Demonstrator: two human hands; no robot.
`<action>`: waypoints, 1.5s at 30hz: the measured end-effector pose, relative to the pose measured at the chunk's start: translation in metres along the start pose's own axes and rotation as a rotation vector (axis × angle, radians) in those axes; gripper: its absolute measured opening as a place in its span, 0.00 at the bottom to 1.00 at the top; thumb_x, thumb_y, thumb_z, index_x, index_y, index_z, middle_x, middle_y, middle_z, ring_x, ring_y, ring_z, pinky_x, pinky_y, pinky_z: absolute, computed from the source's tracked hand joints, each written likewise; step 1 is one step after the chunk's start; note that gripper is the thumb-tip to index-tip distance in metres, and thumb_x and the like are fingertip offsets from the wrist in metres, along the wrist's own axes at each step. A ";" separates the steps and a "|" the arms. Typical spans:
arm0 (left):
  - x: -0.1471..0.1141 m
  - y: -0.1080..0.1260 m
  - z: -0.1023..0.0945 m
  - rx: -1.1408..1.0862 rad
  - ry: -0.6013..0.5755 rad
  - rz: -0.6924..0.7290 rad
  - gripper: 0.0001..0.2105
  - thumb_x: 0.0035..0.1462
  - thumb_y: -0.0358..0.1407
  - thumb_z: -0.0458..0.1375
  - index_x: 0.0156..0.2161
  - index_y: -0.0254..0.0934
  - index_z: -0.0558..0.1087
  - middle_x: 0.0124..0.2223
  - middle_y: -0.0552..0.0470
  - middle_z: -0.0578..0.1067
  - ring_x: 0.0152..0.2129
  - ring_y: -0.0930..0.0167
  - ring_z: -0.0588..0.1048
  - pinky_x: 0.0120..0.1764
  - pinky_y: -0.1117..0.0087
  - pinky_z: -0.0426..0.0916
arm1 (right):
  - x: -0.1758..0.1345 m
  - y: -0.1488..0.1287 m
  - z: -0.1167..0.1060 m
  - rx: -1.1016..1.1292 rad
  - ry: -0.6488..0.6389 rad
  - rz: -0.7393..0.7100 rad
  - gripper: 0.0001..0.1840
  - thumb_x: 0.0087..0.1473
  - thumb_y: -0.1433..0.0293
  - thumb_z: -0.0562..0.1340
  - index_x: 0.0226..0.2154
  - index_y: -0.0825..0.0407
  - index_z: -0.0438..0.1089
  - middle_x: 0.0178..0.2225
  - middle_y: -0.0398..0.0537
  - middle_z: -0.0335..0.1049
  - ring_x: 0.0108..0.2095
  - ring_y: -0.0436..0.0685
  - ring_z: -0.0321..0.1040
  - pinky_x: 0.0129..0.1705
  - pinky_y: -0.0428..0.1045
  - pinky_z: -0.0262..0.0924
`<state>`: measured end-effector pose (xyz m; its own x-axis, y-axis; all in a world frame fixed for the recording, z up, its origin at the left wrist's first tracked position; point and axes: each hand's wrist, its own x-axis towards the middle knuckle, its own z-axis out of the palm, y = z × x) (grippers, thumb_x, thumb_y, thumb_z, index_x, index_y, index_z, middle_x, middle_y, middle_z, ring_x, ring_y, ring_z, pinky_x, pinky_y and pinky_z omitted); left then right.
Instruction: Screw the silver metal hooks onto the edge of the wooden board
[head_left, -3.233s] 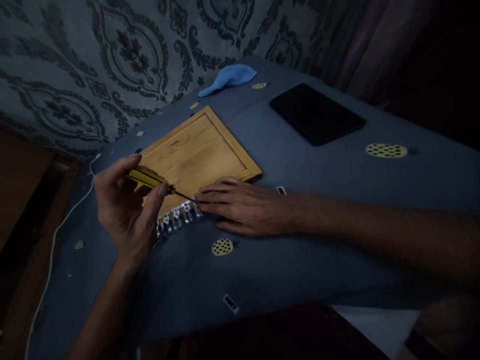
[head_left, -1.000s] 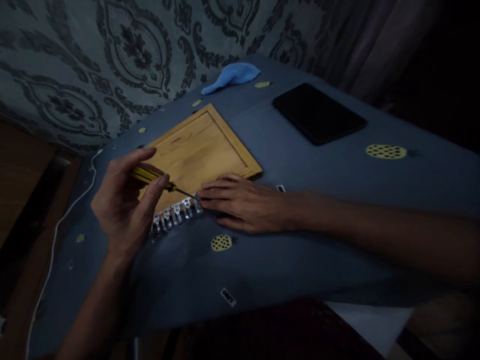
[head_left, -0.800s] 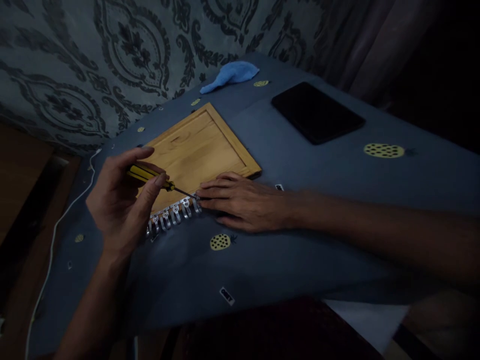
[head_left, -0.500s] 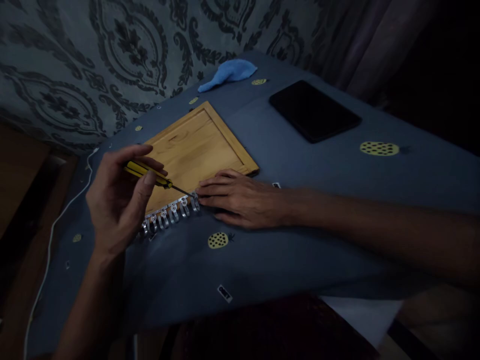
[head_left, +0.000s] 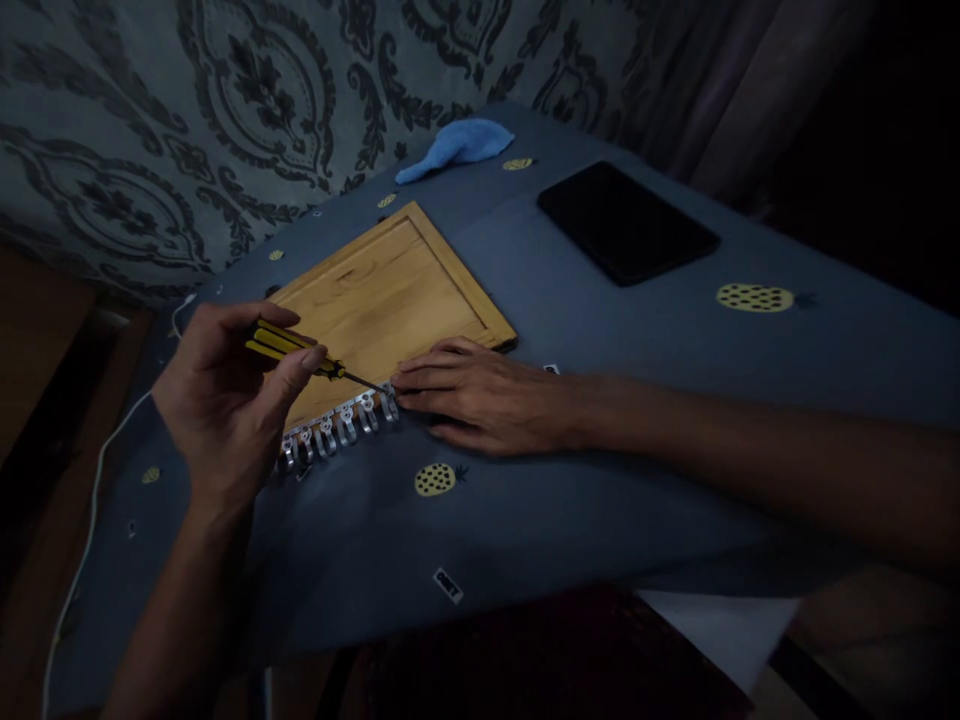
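Observation:
A yellow-and-black screwdriver (head_left: 296, 347) is gripped by its handle in my left hand (head_left: 229, 400), thumb on the near side. Its thin shaft slants down to the right, and the tip meets the end of a metal hook rail (head_left: 346, 420). That rail, with several curved hooks, runs along the near edge of a framed wooden board (head_left: 375, 300) lying flat. My right hand (head_left: 484, 398) rests palm down at the board's near right corner, fingers stretched out and fingertips against the rail's end. What lies beneath those fingers is hidden.
A dark blue cloth with a pineapple print (head_left: 592, 520) covers the table. Behind the board lies a blue rag (head_left: 461, 148), and a black tablet-like slab (head_left: 628, 222) sits at the right. A white cable (head_left: 96, 490) runs down the left side; a patterned curtain (head_left: 255, 90) hangs behind.
My left hand has shifted slightly left, and its thumb has slid forward along the screwdriver handle. The tip stays at the rail's end. My right hand and the board look unmoved.

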<state>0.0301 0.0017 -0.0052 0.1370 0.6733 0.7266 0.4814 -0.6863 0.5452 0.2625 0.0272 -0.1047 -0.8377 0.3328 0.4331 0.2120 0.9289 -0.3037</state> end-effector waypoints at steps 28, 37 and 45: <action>0.007 0.017 0.056 -0.508 0.078 -0.425 0.19 0.58 0.52 0.65 0.30 0.43 0.65 0.18 0.62 0.49 0.13 0.78 0.46 0.17 0.72 0.47 | 0.001 0.002 0.002 0.101 0.074 0.012 0.18 0.67 0.69 0.60 0.56 0.53 0.74 0.62 0.58 0.71 0.65 0.62 0.65 0.67 0.65 0.54; 0.010 0.015 0.050 -0.729 -0.013 -0.458 0.19 0.53 0.49 0.70 0.27 0.40 0.69 0.16 0.64 0.50 0.11 0.80 0.46 0.16 0.74 0.44 | 0.010 0.002 -0.026 0.715 0.512 0.532 0.18 0.65 0.60 0.60 0.47 0.52 0.80 0.51 0.51 0.81 0.54 0.61 0.76 0.58 0.56 0.68; 0.010 0.008 0.045 -0.808 -0.008 -0.448 0.16 0.54 0.45 0.69 0.28 0.38 0.70 0.16 0.65 0.52 0.11 0.81 0.46 0.15 0.78 0.45 | 0.034 0.004 -0.022 0.808 0.437 0.688 0.18 0.66 0.62 0.58 0.49 0.53 0.77 0.50 0.59 0.80 0.49 0.60 0.78 0.48 0.54 0.73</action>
<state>0.0739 0.0154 -0.0125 0.0914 0.9220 0.3763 -0.2589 -0.3429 0.9030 0.2461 0.0461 -0.0728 -0.3901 0.9042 0.1740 0.0394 0.2052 -0.9779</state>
